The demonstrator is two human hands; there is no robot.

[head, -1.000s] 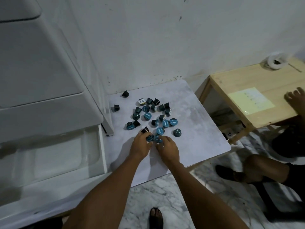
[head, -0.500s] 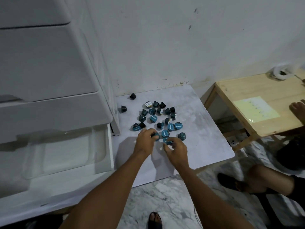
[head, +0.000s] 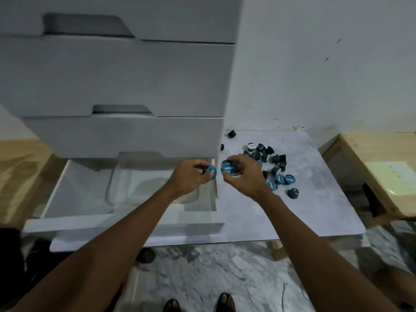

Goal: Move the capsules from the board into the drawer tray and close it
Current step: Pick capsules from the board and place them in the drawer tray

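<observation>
Carrier: the board [head: 315, 199], a pale marbled slab, stood just right of the drawer unit [head: 135, 86].
Cluster: dark, blue-topped capsules [head: 275, 158] lay loosely bunched near the unit.
Strays: a back capsule [head: 231, 133] lay beside the unit; a front capsule [head: 293, 193] lay farthest from it.

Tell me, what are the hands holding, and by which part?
The left hand grips a first capsule round its dark body; the right hand grips a second capsule likewise, blue lids showing.

Roughly twenty capsules [head: 292, 193], two hands [head: 191, 177] [head: 244, 176]
</observation>
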